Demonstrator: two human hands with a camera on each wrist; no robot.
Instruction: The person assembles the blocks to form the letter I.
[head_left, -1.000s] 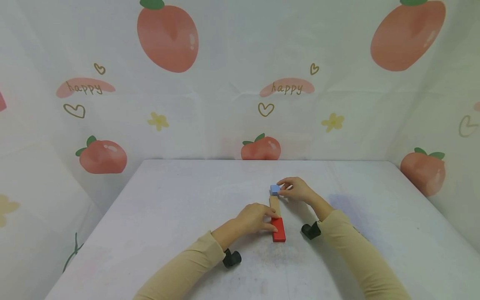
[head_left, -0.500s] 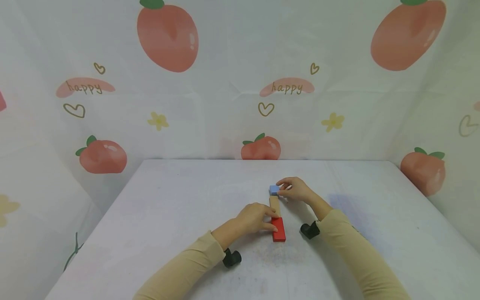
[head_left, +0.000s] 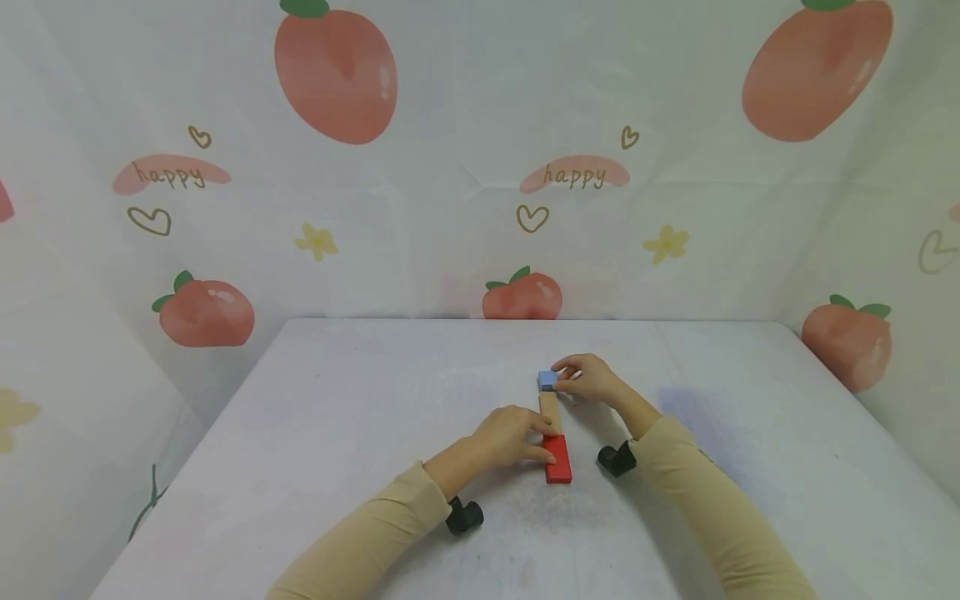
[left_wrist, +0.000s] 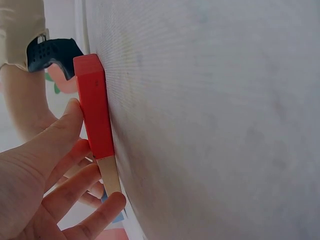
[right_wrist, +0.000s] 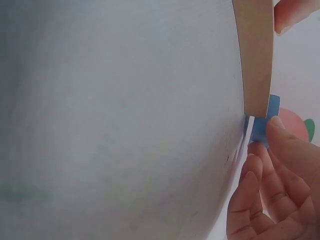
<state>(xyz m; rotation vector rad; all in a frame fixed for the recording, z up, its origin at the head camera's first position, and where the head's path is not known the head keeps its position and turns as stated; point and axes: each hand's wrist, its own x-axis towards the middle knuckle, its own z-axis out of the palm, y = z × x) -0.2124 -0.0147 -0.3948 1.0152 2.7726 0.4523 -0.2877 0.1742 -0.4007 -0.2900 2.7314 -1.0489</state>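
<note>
In the head view, a red block (head_left: 558, 460), a tan wooden block (head_left: 550, 412) and a blue block (head_left: 547, 380) lie in a line running away from me. My left hand (head_left: 504, 435) rests thumb and fingertips on the red block near its join with the tan one; the left wrist view shows the fingers spread. Beyond it, my right hand (head_left: 592, 380) holds the blue block's right side between thumb and fingers. In the right wrist view the thumb (right_wrist: 287, 142) lies on the blue block (right_wrist: 259, 129), which sits against the tan block's (right_wrist: 256, 60) far end.
The blocks lie on a white table (head_left: 360, 400) with a bluish smudge (head_left: 693, 421) at right. A white curtain (head_left: 450, 100) printed with peaches hangs behind the table. Black wrist cameras (head_left: 464, 517) show under both cuffs.
My right hand and the blue block have shifted slightly left, bringing the blue block more in line with the tan one. My left hand and the red block have stayed put.
</note>
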